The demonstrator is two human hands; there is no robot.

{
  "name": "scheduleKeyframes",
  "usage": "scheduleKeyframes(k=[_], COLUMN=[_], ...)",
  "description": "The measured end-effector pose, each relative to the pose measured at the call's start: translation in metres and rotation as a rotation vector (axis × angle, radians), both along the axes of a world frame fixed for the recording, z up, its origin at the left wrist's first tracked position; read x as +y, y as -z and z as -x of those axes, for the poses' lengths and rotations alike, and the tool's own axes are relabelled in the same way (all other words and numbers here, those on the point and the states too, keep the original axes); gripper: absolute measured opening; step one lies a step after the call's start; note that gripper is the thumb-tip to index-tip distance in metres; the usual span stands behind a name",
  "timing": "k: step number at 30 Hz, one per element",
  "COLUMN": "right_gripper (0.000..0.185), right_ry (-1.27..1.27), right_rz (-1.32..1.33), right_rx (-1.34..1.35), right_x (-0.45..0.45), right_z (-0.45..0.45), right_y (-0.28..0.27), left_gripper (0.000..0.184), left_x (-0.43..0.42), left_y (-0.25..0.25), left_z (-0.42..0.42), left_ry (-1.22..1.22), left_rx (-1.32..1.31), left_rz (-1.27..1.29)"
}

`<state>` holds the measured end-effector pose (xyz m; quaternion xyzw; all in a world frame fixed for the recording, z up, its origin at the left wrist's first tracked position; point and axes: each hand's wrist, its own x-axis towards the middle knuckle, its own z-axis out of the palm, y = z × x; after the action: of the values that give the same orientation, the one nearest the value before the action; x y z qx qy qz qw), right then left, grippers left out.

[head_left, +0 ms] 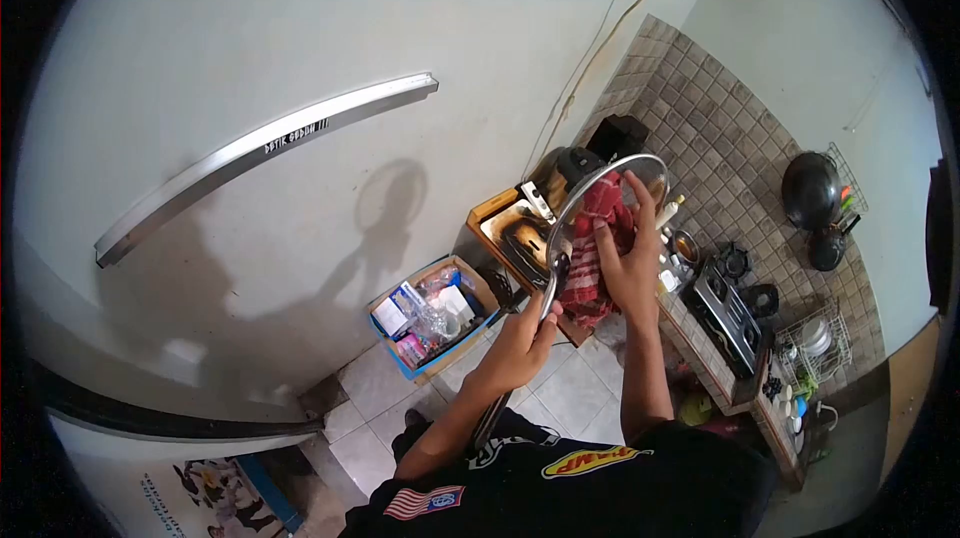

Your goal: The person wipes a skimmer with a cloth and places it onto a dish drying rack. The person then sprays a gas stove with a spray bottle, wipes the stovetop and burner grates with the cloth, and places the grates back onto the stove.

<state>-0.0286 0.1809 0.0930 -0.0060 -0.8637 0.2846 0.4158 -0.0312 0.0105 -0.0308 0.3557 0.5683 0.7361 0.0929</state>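
Observation:
A glass pot lid (568, 206) with a metal rim and a dark knob is held up tilted in front of me. My left hand (515, 348) is closed on its near edge, below the knob. A red and white checked cloth (585, 283) lies against the glass and hangs down in folds. My right hand (630, 263) grips this cloth, its fingers bent over the lid's right side and pressing the fabric to it. Part of the glass is hidden behind the cloth and fingers.
A wooden table with a scorched tray (520, 236) stands beyond the lid. On the floor sits a box (410, 370) of packages. Along the right, the counter holds a gas stove (725, 318) and a dish rack (815, 343). A wok (811, 190) hangs on the tiled wall.

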Motion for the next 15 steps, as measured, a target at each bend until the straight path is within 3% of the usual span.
scheduleKeyframes(k=[15], right_gripper=[0.072], right_ry=[-0.07], right_rz=[0.103], right_rx=[-0.054], right_x=[-0.003], right_z=[-0.001], right_y=[-0.002], left_gripper=[0.021], left_x=[-0.01], left_y=[-0.009], left_z=[0.006], left_ry=[0.005], left_rx=[-0.017], left_rz=[0.165])
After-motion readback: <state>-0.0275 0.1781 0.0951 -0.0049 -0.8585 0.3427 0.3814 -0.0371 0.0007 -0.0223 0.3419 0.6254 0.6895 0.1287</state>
